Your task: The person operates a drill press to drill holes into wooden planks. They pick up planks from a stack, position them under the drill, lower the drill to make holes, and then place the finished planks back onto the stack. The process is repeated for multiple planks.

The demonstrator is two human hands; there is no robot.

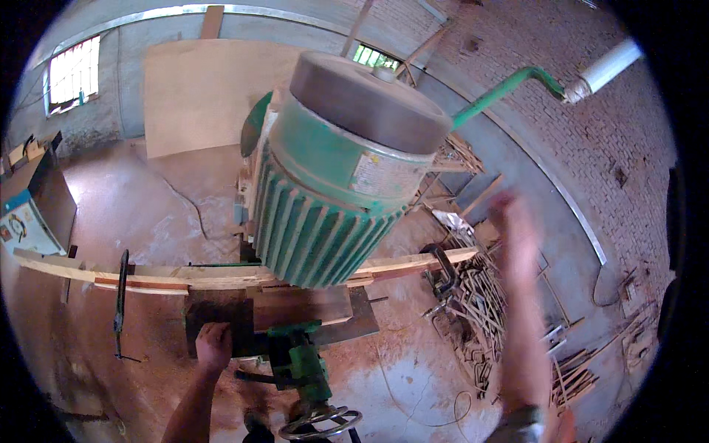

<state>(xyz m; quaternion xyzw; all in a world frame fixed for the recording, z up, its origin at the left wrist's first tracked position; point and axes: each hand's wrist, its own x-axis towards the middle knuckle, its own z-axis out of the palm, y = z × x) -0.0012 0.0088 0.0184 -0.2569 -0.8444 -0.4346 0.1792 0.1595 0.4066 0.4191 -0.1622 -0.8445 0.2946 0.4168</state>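
A large upright green motor [336,199] with a dusty cap fills the middle, above a dark machine table [277,304]. My left hand [214,345] is at the left part of that table, near its front edge, with the fingers curled; whatever is under them is hidden. Raised to the right of the motor, my right hand [513,210] is smeared by motion, and its fingers do not show clearly. It is apart from the green bent lever [502,92] with a white sleeve [609,68]. Long wooden strips [221,277] run crosswise beneath the motor.
Dark clamps stand at the strips' left [120,306] and right [443,269]. A handwheel [320,424] is close to me. Scrap wood sticks [480,321] lie piled on the right. A tan board [199,96] leans on the far wall; a cabinet [40,214] stands left.
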